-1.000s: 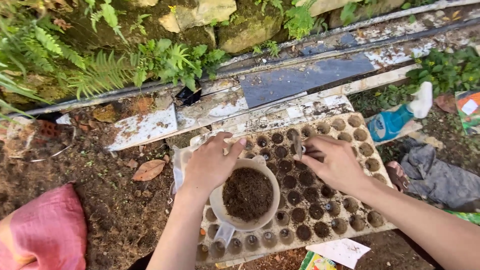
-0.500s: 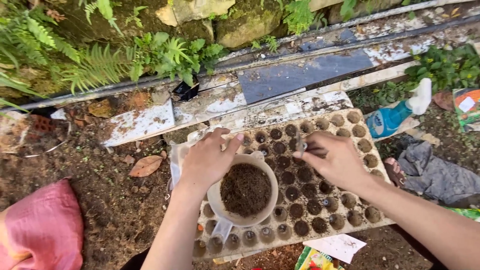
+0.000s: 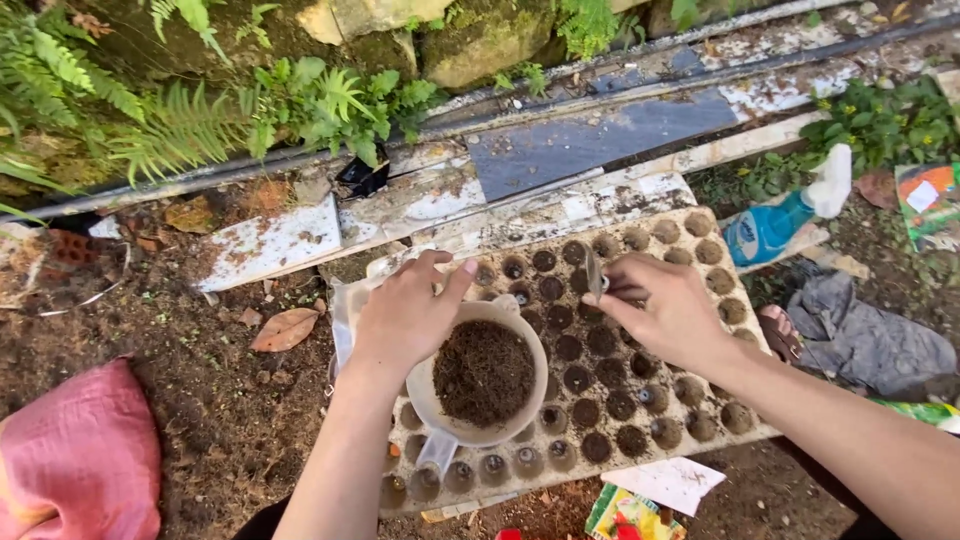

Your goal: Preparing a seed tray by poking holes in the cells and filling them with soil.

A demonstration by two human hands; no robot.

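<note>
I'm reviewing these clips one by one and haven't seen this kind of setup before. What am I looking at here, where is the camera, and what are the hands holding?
There is no machine: a person works with bare hands, filmed from a camera on their head looking down. On the ground lies a seedling tray with many round cells, most filled with soil. The left hand grips the rim of a pale cup full of dark soil, over the tray. The right hand pinches a small metal tool above the cells. Nearby are a blue spray bottle, a grey cloth and a pink sack.
</note>
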